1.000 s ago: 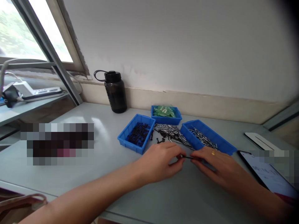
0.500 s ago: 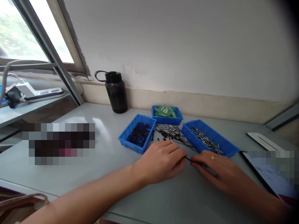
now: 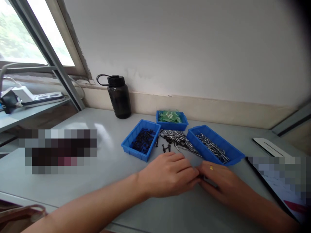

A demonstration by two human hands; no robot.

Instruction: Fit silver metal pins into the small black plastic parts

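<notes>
Surface (image 3: 102,194), then right bin (image 3: 233,152) of metal pins, then loose pin pile (image 3: 177,139) at frame centre. Left hand (image 3: 170,174) and right hand (image 3: 218,183) meet fingertip to fingertip, curled; can't tell what they're pinching. Risk: small part slips, rolls into pile.

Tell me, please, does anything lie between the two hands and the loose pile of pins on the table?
Nothing visible does. The left hand and right hand meet fingertip to fingertip just in front of the loose pile of pins, with only bare table between.

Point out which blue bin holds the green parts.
The back bin, smallest, nearest the wall. The left bin holds black screws; the right bin holds silver pins.
</notes>
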